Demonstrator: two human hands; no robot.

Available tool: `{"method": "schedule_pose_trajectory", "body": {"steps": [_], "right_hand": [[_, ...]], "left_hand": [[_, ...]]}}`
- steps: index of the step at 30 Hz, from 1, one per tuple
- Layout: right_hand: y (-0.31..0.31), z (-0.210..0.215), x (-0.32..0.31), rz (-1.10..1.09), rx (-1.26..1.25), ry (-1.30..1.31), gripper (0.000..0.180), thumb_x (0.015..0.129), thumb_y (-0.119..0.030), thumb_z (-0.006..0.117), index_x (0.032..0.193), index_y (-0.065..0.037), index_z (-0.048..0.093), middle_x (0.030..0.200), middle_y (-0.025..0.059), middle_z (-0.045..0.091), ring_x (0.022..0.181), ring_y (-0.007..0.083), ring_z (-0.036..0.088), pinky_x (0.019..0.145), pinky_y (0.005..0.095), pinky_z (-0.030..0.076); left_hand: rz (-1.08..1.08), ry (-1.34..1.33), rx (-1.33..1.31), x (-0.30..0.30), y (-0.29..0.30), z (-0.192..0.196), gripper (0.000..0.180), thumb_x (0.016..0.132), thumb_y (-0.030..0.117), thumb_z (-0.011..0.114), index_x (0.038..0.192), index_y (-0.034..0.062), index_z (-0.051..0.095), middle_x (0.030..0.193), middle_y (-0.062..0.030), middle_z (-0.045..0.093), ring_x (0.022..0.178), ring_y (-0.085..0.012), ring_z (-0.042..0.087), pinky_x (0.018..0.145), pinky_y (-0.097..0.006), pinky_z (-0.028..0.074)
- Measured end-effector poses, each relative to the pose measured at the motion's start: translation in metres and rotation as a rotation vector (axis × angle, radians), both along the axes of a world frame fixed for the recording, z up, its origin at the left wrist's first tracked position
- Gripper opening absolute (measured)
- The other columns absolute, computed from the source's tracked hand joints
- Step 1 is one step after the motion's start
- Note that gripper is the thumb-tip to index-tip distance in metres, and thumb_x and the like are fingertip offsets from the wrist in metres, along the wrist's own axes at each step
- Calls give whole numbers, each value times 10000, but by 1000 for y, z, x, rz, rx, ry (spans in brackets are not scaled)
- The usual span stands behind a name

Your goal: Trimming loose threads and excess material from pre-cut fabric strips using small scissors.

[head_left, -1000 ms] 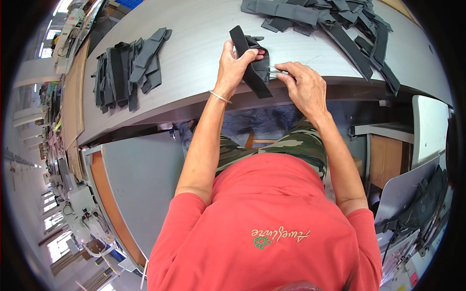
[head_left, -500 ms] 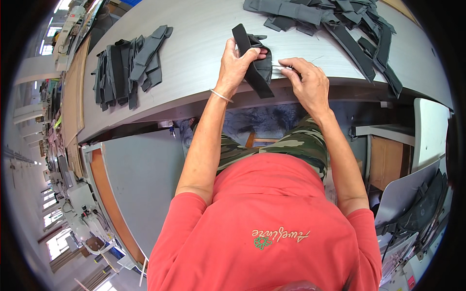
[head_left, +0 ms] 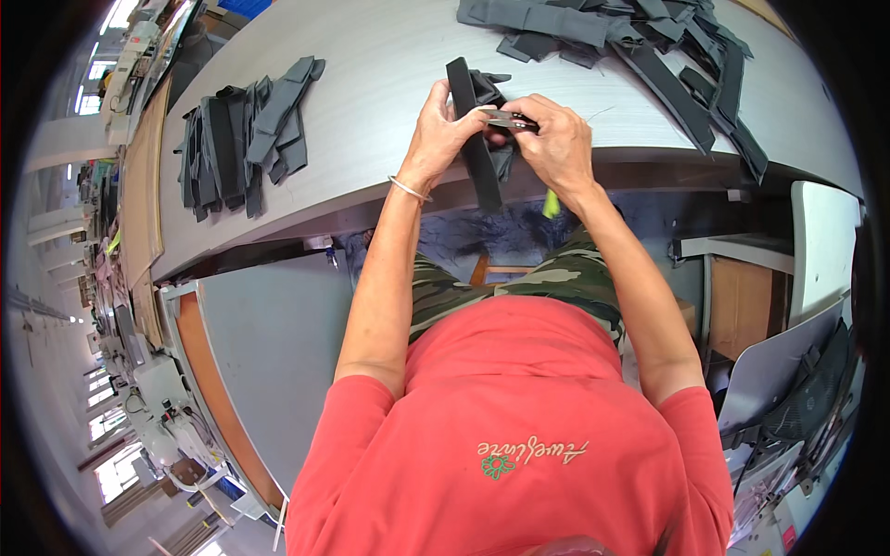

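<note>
Near the table's front edge, my left hand (head_left: 439,132) is closed on a folded dark grey fabric strip (head_left: 485,181), thumb pressed across it. A long flat band of the strip stands up at a tilt, with looser folds behind it. My right hand (head_left: 564,148) grips a pair of small thread snips (head_left: 508,121), their metal blades pointing left at the strip beside my left thumb. Whether the blades touch the cloth or a thread I cannot tell. Below my right hand hangs a bright yellow-green tab (head_left: 552,204); what it is fixed to is hidden.
On the pale table (head_left: 389,74), a pile of dark grey strips (head_left: 227,148) lies to the left. A bigger tangled heap (head_left: 672,88) lies at the far right, some ends over the front edge. A grey panel (head_left: 269,343) stands below left, and a cardboard box (head_left: 746,306) below right.
My right hand has moved left and turned, bringing the snips up to my left thumb. The fabric strip has shifted slightly downward and stands steeper. The yellow-green tab has come into sight.
</note>
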State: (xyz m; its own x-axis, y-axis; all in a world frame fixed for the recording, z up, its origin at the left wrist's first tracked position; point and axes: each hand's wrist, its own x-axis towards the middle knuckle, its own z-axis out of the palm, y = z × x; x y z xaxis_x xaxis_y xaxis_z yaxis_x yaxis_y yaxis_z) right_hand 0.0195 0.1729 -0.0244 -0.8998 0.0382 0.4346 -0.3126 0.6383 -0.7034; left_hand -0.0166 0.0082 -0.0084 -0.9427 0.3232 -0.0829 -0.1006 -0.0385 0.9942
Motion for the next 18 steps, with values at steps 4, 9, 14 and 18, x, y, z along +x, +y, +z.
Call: {"method": "schedule_pose_trajectory", "body": {"steps": [4, 9, 14, 18], "right_hand": [[-11, 0, 1, 0, -74, -51, 143, 783, -194, 656, 917, -153, 686, 843, 40, 681, 726, 275, 648, 661, 374, 491], [-1, 28, 23, 32, -158, -231, 253, 845, -244, 651, 1074, -142, 624, 889, 107, 674, 773, 286, 655, 675, 367, 496], [3, 34, 45, 46, 73, -76, 144, 845, -165, 634, 966, -87, 633, 823, 94, 643, 751, 283, 636, 652, 391, 485], [-10, 32, 43, 23, 307, 57, 93, 819, -172, 650, 858, -89, 632, 756, 78, 619, 703, 254, 629, 629, 377, 486]], "left_hand": [[13, 59, -9, -3, -1, -3, 425, 854, 74, 663, 1190, 14, 410, 907, -79, 626, 740, -114, 578, 646, -240, 485], [32, -43, 182, -1, -11, -6, 433, 831, 26, 644, 1183, 9, 392, 869, -129, 630, 721, -134, 608, 642, -244, 499], [71, -39, 273, 4, -10, -4, 356, 840, 20, 584, 1127, 25, 374, 875, -166, 630, 710, -164, 608, 667, -271, 510], [69, -27, 265, 4, -10, -4, 331, 842, 34, 555, 1119, 29, 374, 890, -179, 628, 725, -173, 607, 677, -278, 512]]}}
